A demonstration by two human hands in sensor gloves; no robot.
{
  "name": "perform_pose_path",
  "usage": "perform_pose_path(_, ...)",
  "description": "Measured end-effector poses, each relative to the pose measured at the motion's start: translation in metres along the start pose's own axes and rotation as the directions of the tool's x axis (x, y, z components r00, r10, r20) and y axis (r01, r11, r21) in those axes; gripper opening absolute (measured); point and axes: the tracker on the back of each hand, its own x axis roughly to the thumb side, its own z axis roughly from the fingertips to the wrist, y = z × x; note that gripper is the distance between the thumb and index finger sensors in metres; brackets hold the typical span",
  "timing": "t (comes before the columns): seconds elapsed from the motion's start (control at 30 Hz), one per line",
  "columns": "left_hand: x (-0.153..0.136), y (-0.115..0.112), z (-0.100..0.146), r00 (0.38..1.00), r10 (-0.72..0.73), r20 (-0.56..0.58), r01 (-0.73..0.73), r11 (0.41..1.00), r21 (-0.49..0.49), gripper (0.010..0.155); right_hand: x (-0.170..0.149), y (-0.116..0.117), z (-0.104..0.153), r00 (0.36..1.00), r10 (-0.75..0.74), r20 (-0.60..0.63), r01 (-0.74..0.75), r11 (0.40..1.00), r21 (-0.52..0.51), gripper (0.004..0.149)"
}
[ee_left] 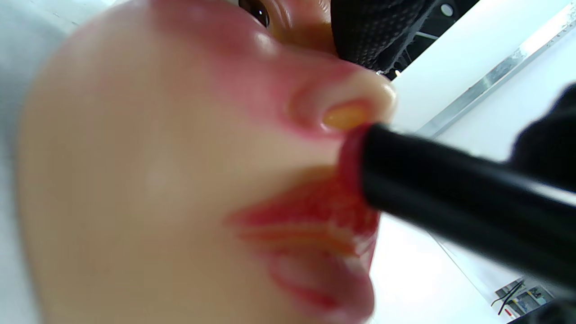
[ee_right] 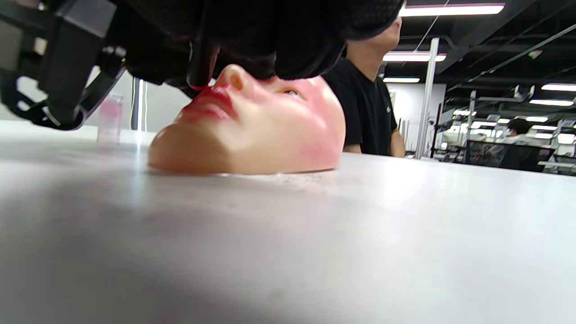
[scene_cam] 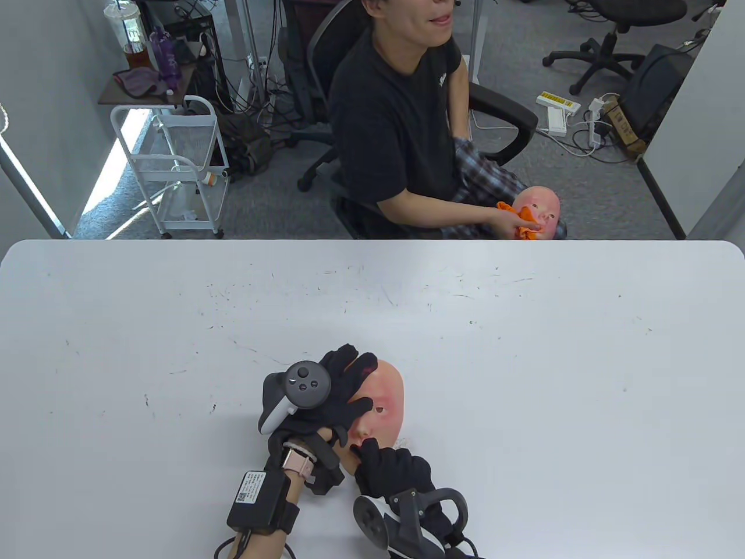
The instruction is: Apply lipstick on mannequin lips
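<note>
Left wrist view puts us right at the action: the black lipstick tube [ee_left: 450, 202] comes in from the right, its long axis slanting up toward the mannequin face [ee_left: 135, 180], and its red tip sits on the upper lip of the lips [ee_left: 315, 216], just under the nose. The near half of the mouth already reads red; the lower lip looks paler and glossy, so I'd judge the coming stroke runs along the lip line, away from the nose.

Over to the right wrist view, and the tube [ee_right: 200, 58] stands almost upright over the mouth, gripped by the right hand [ee_right: 252, 31], the fingers wrapped tight around it. That's clearly the hand nearer the lips.

From the table view, the face lies flat on the desk [scene_cam: 524, 349], chin toward the person, forehead pointing away. The right hand [scene_cam: 390, 466] covers the chin end; the left hand [scene_cam: 337, 402] lies across the mask's left side and brow, fingers spread flat and pressing, steadying it.

Beyond the face, across the desk, a seated person [scene_cam: 401, 116] wipes a second mannequin face [scene_cam: 541, 207] with an orange cloth [scene_cam: 521, 224].

Writing? A white label on the left forearm box [scene_cam: 250, 489] is too small to read.
</note>
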Motion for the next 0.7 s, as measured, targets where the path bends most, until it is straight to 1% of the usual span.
perform_pose_path(0.17, 0.000, 0.000, 0.000, 1.000, 0.000, -0.001, 0.000, 1.000, 0.001, 0.077, -0.002, -0.001, 0.004, 1.000, 0.012, 0.018, -0.012, 1.000, -0.004, 0.051)
perform_pose_path(0.2, 0.000, 0.000, 0.000, 1.000, 0.000, -0.001, 0.000, 1.000, 0.000, 0.077, 0.001, 0.001, 0.002, 0.999, -0.002, 0.048, 0.001, 1.000, 0.026, 0.051)
perform_pose_path(0.23, 0.000, 0.000, 0.000, 1.000, 0.000, 0.000, 0.000, 1.000, 0.000, 0.077, 0.003, 0.003, 0.000, 0.999, 0.002, 0.048, -0.005, 0.998, 0.069, 0.051)
perform_pose_path(0.27, 0.000, 0.000, 0.000, 1.000, -0.001, 0.000, 0.001, 1.000, 0.000, 0.077, 0.004, 0.003, -0.001, 0.999, 0.009, 0.046, -0.013, 0.997, 0.080, 0.051)
perform_pose_path(0.4, 0.000, 0.000, 0.000, 1.000, -0.003, -0.002, 0.003, 1.000, 0.002, 0.077, -0.004, 0.002, 0.002, 0.999, -0.029, 0.019, 0.028, 0.999, 0.037, 0.051)
perform_pose_path(0.47, 0.000, 0.000, 0.000, 1.000, -0.003, -0.003, 0.003, 1.000, 0.001, 0.077, -0.010, 0.001, 0.005, 0.999, -0.051, -0.004, 0.051, 0.998, 0.039, 0.051)
perform_pose_path(0.53, 0.000, 0.000, 0.000, 1.000, -0.002, -0.003, 0.002, 1.000, 0.000, 0.077, -0.014, 0.001, 0.005, 0.999, -0.020, -0.029, 0.022, 0.998, 0.057, 0.051)
perform_pose_path(0.63, 0.000, 0.000, 0.000, 1.000, -0.002, -0.004, 0.002, 1.000, 0.001, 0.077, -0.016, 0.002, 0.005, 0.997, -0.069, -0.033, 0.071, 0.995, 0.068, 0.051)
perform_pose_path(0.7, 0.000, 0.000, 0.000, 1.000, -0.002, -0.003, 0.002, 1.000, 0.001, 0.077, -0.015, 0.002, 0.005, 0.997, -0.071, 0.001, 0.071, 0.997, 0.044, 0.051)
